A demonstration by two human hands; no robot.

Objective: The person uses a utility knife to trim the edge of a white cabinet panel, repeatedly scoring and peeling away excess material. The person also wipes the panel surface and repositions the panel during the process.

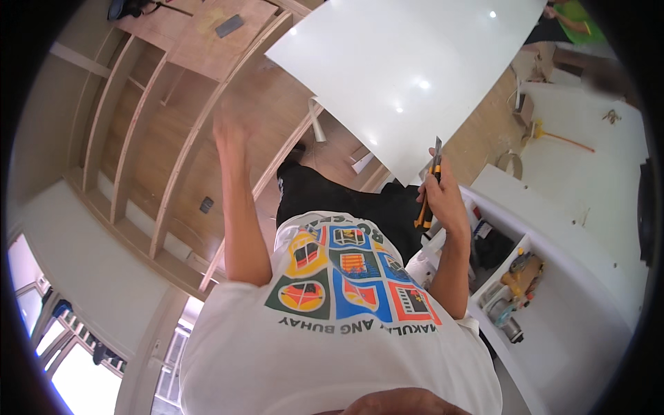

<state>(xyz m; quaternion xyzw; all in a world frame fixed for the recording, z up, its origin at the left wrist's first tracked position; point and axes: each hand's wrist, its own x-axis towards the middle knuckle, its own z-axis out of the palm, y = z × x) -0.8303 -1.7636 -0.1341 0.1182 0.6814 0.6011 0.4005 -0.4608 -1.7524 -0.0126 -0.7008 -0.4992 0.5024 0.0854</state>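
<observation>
My right hand (443,197) grips a yellow-and-black utility knife (434,160), its metal tip pointing up beside the lower corner of a large white sheet (415,55). My left hand (232,121) is raised over a wooden frame (159,166) of several slats, left of that sheet; its fingers are smeared by motion. A narrow white strip (315,117) hangs at the sheet's left edge, over a wooden rail.
Plywood with a grey block (228,25) lies upper left. On the right are a white cabinet (553,318) holding power tools (512,297) and a yellow-headed tool (567,138) with a long handle. A person in green (574,21) is at upper right.
</observation>
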